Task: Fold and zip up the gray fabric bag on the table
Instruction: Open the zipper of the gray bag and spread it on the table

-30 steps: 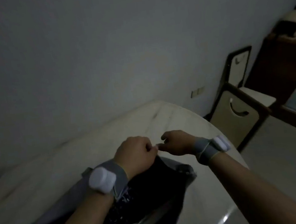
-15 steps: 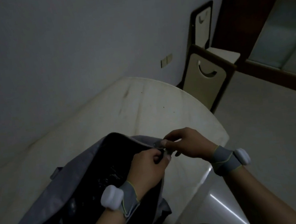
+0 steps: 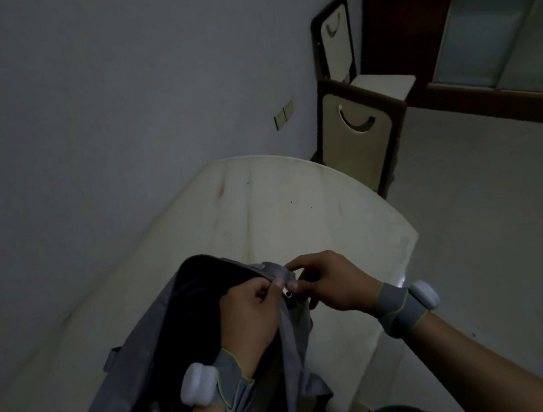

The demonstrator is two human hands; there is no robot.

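Observation:
The gray fabric bag lies on the pale table, its mouth gaping to show a dark lining. My left hand pinches the bag's gray rim at its far right corner. My right hand meets it from the right, thumb and forefinger closed on the small metal zipper pull at that corner. Both wrists wear gray straps with white pods. The lower part of the bag runs out of the frame at the bottom left.
A wall rises close behind the table. Two chairs stand past the table's far right corner. A dark wood cabinet with glass doors lines the right side. The table's curved right edge drops to open floor.
The view has shifted slightly, with the hands a little lower on the bag's corner. Both hands keep working at the same end of the zipper, and the bag mouth stays open.

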